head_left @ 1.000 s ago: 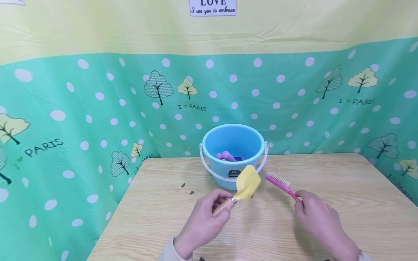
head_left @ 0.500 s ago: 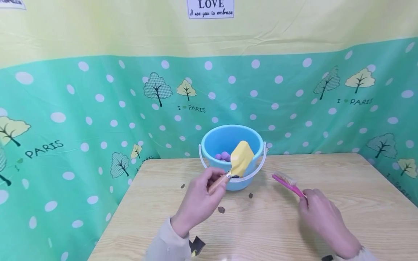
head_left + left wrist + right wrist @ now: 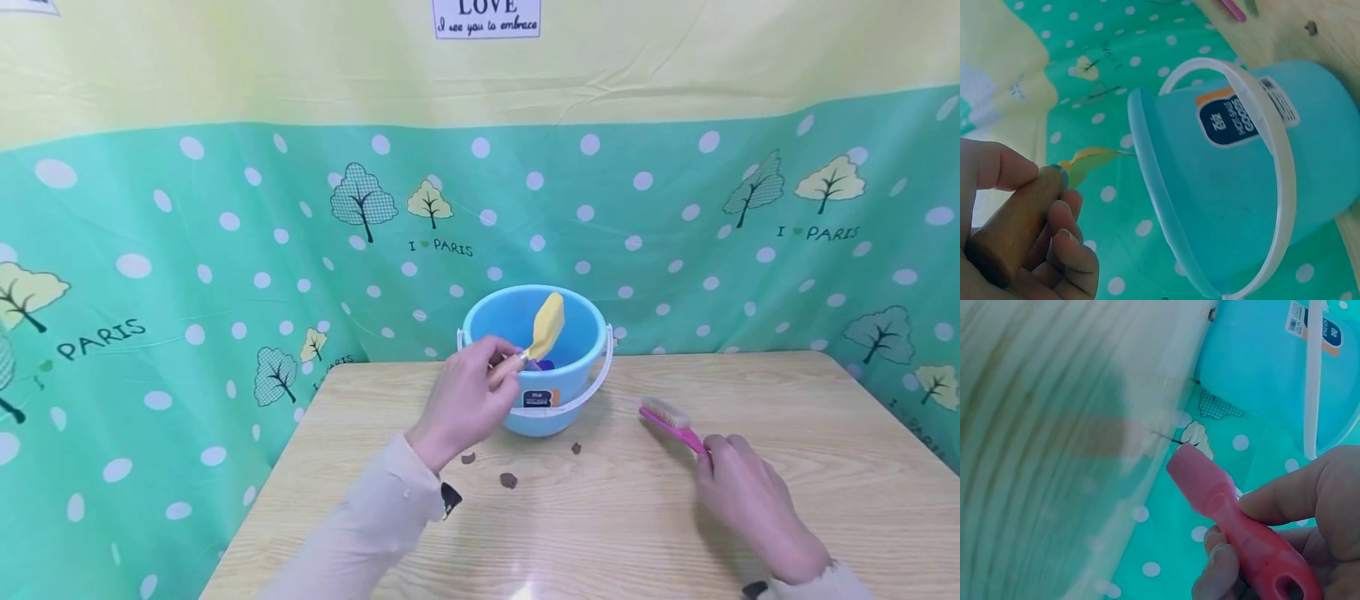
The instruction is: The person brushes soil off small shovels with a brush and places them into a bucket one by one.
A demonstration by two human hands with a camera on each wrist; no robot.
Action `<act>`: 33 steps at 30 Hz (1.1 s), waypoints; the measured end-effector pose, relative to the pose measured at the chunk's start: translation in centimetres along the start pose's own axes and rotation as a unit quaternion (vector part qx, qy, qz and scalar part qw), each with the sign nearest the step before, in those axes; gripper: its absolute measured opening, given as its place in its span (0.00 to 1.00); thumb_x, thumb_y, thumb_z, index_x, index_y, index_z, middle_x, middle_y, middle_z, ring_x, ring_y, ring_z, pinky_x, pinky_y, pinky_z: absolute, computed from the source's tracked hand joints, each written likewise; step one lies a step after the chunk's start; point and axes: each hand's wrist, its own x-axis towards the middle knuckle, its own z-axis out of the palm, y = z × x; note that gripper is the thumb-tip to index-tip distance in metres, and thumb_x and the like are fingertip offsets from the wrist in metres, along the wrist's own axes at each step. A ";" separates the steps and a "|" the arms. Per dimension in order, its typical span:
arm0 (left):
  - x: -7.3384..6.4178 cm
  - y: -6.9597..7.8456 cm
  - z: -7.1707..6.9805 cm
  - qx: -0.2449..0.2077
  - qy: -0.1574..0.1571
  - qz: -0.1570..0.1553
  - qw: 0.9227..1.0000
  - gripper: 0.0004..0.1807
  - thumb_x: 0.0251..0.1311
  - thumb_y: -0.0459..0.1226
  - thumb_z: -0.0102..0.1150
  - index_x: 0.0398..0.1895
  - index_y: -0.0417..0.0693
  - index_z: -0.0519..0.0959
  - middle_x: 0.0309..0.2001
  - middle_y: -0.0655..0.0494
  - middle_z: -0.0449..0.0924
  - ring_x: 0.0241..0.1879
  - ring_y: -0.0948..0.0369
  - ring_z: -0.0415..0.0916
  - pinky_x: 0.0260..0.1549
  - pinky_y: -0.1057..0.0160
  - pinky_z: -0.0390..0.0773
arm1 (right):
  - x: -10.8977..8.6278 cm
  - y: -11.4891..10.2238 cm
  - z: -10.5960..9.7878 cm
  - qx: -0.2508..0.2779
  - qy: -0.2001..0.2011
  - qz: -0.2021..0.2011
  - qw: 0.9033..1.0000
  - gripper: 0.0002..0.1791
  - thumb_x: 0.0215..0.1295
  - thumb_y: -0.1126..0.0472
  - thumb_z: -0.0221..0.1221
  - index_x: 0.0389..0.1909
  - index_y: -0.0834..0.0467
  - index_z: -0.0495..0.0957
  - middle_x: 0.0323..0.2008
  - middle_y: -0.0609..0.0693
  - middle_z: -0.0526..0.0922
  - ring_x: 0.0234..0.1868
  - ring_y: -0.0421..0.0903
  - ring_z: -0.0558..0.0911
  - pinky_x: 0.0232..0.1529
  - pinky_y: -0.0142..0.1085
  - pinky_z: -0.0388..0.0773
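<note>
In the head view my left hand (image 3: 467, 404) holds a small yellow trowel (image 3: 550, 325) by its wooden handle (image 3: 1022, 219). The blade tilts upward over the opening of a light blue bucket (image 3: 542, 423), the hand right at the near rim. Purple pieces (image 3: 546, 365) lie inside the bucket, partly hidden by trowel and fingers. Farther right, my right hand (image 3: 750, 496) grips a pink brush (image 3: 667, 417) by the handle, its pale bristles upward, just over the table. The right wrist view shows the plain back of the brush (image 3: 1200, 478) with thumb and fingers round its handle.
Several small dark brown lumps, among them one lump (image 3: 508, 481) in front of the bucket, lie on the wooden table (image 3: 600, 533). A white handle (image 3: 600, 379) hangs down the bucket's front. Behind the table hangs a green and yellow curtain (image 3: 480, 200).
My left hand has gone forward and up, taking the trowel from in front of the bucket to over its opening. My right hand with the brush has shifted slightly right.
</note>
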 end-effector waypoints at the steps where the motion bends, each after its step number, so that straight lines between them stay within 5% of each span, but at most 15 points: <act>1: 0.3 -0.1 0.1 0.016 -0.001 0.004 1.000 0.10 0.54 0.31 0.53 0.39 0.45 0.78 0.34 0.61 0.79 0.25 0.65 0.69 0.23 0.66 0.70 | 0.0 0.1 0.0 0.000 -0.003 0.000 1.000 0.12 0.62 0.67 0.52 0.40 0.72 0.75 0.23 0.54 0.68 0.19 0.47 0.65 0.15 0.37 0.62; 14: 3.6 -1.7 1.1 0.175 -0.056 0.003 0.983 0.09 0.56 0.36 0.57 0.41 0.51 0.80 0.37 0.61 0.82 0.34 0.64 0.75 0.30 0.65 0.74 | 0.2 1.0 0.4 -0.008 -0.049 0.013 0.999 0.09 0.62 0.68 0.50 0.36 0.72 0.71 0.22 0.55 0.66 0.19 0.48 0.66 0.15 0.37 0.64; 19: 5.2 -1.7 1.6 0.196 -0.110 -0.018 0.974 0.09 0.57 0.37 0.59 0.41 0.52 0.82 0.35 0.62 0.82 0.32 0.65 0.76 0.30 0.65 0.75 | 0.1 1.1 0.5 0.001 -0.083 0.024 0.996 0.10 0.64 0.66 0.51 0.37 0.71 0.72 0.22 0.54 0.66 0.19 0.47 0.66 0.16 0.37 0.65; 23: 6.4 -1.9 2.0 0.209 -0.151 -0.022 0.966 0.03 0.57 0.35 0.59 0.31 0.52 0.81 0.28 0.63 0.79 0.28 0.64 0.74 0.29 0.65 0.73 | 0.1 1.1 0.7 0.007 -0.103 0.034 0.994 0.11 0.63 0.66 0.52 0.39 0.72 0.72 0.23 0.54 0.67 0.20 0.47 0.67 0.16 0.37 0.66; 27: 7.3 -2.2 2.5 0.234 -0.176 -0.016 0.956 0.08 0.57 0.33 0.57 0.22 0.54 0.75 0.22 0.62 0.74 0.25 0.62 0.71 0.28 0.64 0.72 | 0.1 1.0 0.9 0.006 -0.123 0.044 0.991 0.14 0.62 0.66 0.52 0.43 0.73 0.71 0.24 0.55 0.68 0.20 0.48 0.68 0.17 0.37 0.67; 33: 8.3 -2.3 3.3 0.251 -0.204 -0.020 0.946 0.07 0.61 0.36 0.55 0.25 0.52 0.76 0.23 0.60 0.74 0.27 0.60 0.71 0.31 0.62 0.72 | 0.3 0.9 1.0 0.005 -0.159 0.060 0.985 0.17 0.61 0.66 0.53 0.47 0.75 0.68 0.24 0.55 0.69 0.20 0.47 0.68 0.17 0.38 0.68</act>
